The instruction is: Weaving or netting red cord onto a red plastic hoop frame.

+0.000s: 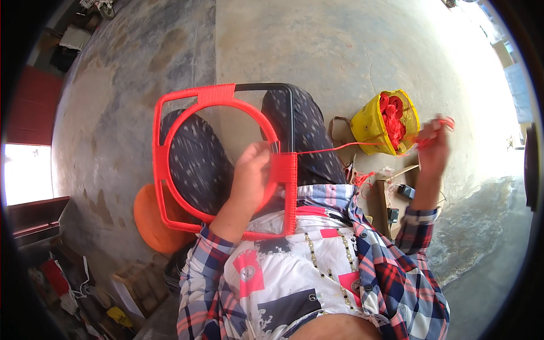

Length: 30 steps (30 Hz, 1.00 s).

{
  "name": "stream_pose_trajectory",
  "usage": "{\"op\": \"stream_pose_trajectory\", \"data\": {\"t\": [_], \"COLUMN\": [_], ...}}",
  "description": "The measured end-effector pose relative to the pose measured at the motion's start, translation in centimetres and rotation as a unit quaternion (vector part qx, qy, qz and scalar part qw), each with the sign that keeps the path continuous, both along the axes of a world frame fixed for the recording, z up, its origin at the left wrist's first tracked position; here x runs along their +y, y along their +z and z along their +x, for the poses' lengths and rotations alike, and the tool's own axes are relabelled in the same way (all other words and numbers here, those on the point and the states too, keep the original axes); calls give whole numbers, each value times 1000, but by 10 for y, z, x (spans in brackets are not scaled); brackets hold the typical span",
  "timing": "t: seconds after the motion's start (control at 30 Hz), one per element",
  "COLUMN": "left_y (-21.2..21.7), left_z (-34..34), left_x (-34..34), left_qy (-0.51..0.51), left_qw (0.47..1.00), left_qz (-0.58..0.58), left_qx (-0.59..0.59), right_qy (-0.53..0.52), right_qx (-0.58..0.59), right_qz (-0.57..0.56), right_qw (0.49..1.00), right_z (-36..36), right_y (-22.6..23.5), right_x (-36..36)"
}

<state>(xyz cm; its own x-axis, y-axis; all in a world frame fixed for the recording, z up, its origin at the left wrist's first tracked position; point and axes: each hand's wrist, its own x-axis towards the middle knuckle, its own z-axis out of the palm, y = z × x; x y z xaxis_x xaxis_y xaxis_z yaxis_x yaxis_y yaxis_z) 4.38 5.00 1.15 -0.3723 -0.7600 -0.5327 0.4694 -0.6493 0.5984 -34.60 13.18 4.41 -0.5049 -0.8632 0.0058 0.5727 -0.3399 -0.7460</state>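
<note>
A squarish frame (160,162) with a round ring inside rests over my lap, most of it wrapped in red cord. Bare black shows along its upper right corner and part of the right side. My left hand (252,170) is closed on the ring's right side, beside the wrapped joint. From that joint a red cord (328,149) runs taut to the right, toward my raised right hand (433,144). That hand is slightly blurred, its fingers closed around a small bundle of the same cord. Below it stands a yellow bucket (371,122) holding several red cord hanks (392,119).
Right of my knees, a cardboard box (388,212) with small black items sits near loose red cord scraps (362,178). An orange round seat (156,221) is at my left. Farther left are a wooden crate (139,286) and clutter along the wall. Concrete floor (283,45) spreads ahead.
</note>
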Motion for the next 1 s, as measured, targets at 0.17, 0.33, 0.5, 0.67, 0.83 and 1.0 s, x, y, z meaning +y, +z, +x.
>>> {"op": "stream_pose_trajectory", "data": {"t": [0.17,0.33,0.5,0.67,0.83,1.0], "left_y": [4,-3,0,-13,8,5], "left_z": [-5,-1,-2,-1,-4,-5], "left_x": [1,2,6,6,9,16], "left_qy": [-34,-130,-152,21,84,54], "left_qw": [999,990,986,996,984,932], "left_qz": [14,58,53,-13,-121,-294], "left_qx": [7,-12,-45,-81,-99,-207], "right_qy": [342,374,321,198,72,115], "right_qx": [515,748,691,418,480,689], "right_qz": [78,153,130,163,91,-50], "right_qw": [782,527,634,871,870,714], "right_z": [141,193,188,188,192,219], "right_y": [-10,-13,-9,-36,-25,1], "right_x": [-16,-43,-55,-54,-65,-77]}}
